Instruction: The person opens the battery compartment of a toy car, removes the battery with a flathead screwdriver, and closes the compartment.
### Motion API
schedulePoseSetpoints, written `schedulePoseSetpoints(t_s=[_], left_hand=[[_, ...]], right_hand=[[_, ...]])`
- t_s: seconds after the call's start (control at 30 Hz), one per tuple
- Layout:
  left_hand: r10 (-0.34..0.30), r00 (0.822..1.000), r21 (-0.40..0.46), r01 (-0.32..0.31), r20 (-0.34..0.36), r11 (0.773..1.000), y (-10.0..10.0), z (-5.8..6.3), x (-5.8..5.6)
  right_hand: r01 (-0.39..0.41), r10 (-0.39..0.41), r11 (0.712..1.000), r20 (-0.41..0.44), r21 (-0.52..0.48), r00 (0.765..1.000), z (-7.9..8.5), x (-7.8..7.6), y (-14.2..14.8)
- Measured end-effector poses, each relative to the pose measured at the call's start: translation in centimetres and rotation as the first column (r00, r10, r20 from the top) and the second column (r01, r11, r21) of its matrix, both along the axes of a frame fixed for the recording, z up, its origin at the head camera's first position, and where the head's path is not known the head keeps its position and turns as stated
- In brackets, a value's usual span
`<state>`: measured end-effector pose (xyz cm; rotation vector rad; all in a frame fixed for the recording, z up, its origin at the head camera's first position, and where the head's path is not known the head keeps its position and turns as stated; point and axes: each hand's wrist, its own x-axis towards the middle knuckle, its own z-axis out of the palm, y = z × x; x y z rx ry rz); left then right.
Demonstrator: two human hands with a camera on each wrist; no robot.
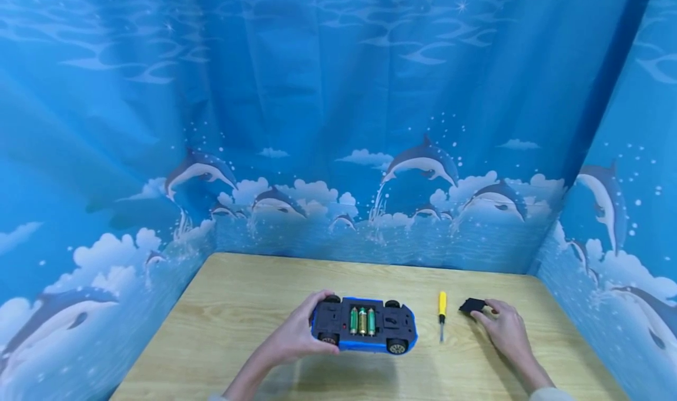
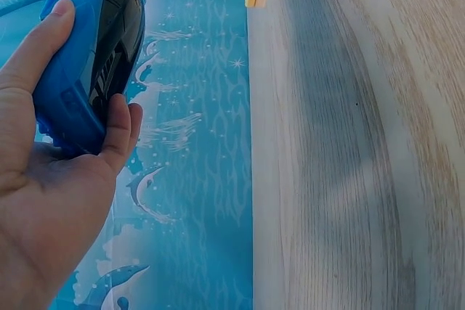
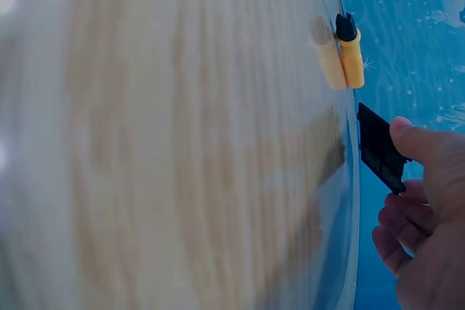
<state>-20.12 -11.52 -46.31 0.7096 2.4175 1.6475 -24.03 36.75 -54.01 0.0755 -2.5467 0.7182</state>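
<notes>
My left hand (image 1: 302,333) grips a blue toy car (image 1: 332,320) by one end, its black underside facing me. Three green-and-gold batteries (image 1: 362,321) lie side by side in the uncovered compartment of the car. In the left wrist view, the thumb lies along the car's blue body (image 2: 69,99) and the fingers curl under it. On the right, my right hand (image 1: 508,330) pinches a small black battery cover (image 1: 471,305) between thumb and fingers; the right wrist view shows the cover (image 3: 379,149) as a thin flat plate held by its edge.
A yellow-handled screwdriver (image 1: 442,307) lies on the wooden table (image 1: 248,283) between the two hands, its tip toward me. Blue curtains (image 1: 338,95) printed with dolphins stand behind the table and at both sides.
</notes>
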Motion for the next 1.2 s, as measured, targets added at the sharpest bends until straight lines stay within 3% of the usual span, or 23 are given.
schedulePoseSetpoints(t_s=[0.27,0.53,1.2], left_hand=[[-0.003,1.0,0.0,0.003,0.014,1.0,0.0,0.1,0.0],[-0.011,1.0,0.0,0.011,0.027,1.0,0.0,-0.1,-0.1],[-0.007,1.0,-0.015,0.007,0.016,1.0,0.0,0.0,0.0]], right_hand=[[0.005,-0.008,1.0,0.09,0.024,0.996,-0.3,-0.1,0.6],[-0.011,-0.001,0.999,0.215,0.054,0.977,-0.4,-0.2,1.0],[0.008,-0.037,0.993,0.249,0.116,0.968,-0.4,-0.4,1.0]])
